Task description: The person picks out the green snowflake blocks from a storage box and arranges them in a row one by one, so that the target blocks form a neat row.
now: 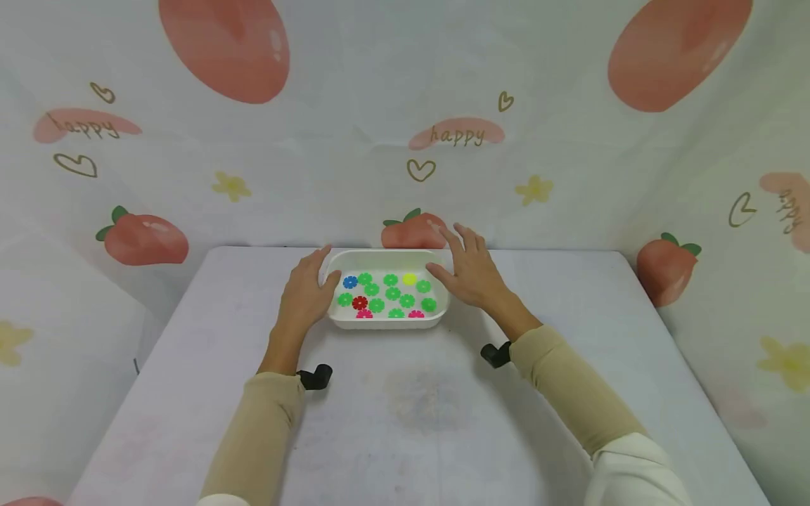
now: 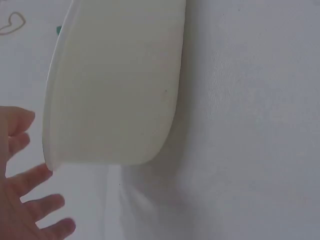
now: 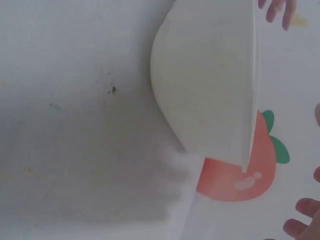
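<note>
A white tray stands toward the far edge of the table, holding several notched, flower-shaped plastic discs. Most are green discs, with a blue disc, a yellow disc, a red disc and pink discs among them. At the tray's left end is my left hand, its thumb over the rim and its fingers spread in the left wrist view. My right hand hovers by the right end with fingers apart; the right wrist view shows its fingers separate from the tray wall.
The white-covered table stretches from the tray toward me. Close behind its far edge hangs a printed cloth with strawberries and hearts, which also runs down both sides. A black wrist mount protrudes from the left sleeve, another mount from the right.
</note>
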Motion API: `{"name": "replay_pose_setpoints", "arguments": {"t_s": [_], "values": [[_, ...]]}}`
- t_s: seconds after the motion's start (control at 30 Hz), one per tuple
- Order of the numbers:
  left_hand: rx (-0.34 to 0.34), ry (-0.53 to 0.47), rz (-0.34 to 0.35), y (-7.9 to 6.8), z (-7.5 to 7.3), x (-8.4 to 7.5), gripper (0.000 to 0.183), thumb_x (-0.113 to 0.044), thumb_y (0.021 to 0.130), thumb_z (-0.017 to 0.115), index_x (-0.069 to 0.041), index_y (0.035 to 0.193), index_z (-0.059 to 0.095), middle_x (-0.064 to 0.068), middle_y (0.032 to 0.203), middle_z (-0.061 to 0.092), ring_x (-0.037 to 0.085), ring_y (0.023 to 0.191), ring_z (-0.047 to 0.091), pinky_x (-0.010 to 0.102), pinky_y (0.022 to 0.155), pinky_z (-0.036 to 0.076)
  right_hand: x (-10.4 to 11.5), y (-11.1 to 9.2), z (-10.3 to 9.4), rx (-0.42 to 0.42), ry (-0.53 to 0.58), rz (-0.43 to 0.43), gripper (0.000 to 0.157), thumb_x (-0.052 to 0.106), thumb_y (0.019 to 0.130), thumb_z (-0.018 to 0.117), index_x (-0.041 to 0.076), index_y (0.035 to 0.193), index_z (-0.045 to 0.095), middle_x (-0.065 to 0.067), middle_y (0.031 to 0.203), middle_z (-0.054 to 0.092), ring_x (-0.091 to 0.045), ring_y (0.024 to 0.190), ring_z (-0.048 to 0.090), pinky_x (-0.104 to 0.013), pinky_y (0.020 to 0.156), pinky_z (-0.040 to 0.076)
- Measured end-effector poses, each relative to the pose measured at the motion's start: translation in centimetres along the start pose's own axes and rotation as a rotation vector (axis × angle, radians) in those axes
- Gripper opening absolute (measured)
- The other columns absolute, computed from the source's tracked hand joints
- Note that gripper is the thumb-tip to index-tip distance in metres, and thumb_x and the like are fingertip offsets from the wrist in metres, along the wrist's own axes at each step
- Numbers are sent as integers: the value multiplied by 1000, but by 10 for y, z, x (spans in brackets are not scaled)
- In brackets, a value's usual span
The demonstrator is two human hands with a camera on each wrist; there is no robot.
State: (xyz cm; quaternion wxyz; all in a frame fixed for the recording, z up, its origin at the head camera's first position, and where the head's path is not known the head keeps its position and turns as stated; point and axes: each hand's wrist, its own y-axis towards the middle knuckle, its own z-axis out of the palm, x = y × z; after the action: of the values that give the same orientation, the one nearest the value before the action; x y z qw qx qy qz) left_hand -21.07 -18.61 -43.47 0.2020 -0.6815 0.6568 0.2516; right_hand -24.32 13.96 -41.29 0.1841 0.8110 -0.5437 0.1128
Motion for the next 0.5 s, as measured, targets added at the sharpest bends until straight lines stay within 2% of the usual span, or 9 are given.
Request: {"name": "replay_pose_setpoints", "arguments": {"t_s": [0.23,0.37,0.5], "values": [[-16,-189,-47,-9,-2,13,49,-37,106,46,-26,154,47,11,161,43,36,151,38,61,120,35,6,3,1,-6,98,-37,79,48,99,61,19,162,24,-18,161,29,-43,144,32,-62,112,43],[3,-250,-103,-12,-1,20,47,-40,105,47,-26,150,52,11,158,47,37,143,47,59,111,47,11,5,6,2,130,-66,79,44,98,65,15,161,27,-17,160,31,-40,144,34,-61,112,45],[27,-294,-138,-14,1,29,46,-42,105,49,-27,148,55,9,157,49,35,140,50,58,110,48,18,9,12,22,134,-73,80,46,97,65,10,159,29,-15,163,28,-39,145,33,-60,111,46]]}}
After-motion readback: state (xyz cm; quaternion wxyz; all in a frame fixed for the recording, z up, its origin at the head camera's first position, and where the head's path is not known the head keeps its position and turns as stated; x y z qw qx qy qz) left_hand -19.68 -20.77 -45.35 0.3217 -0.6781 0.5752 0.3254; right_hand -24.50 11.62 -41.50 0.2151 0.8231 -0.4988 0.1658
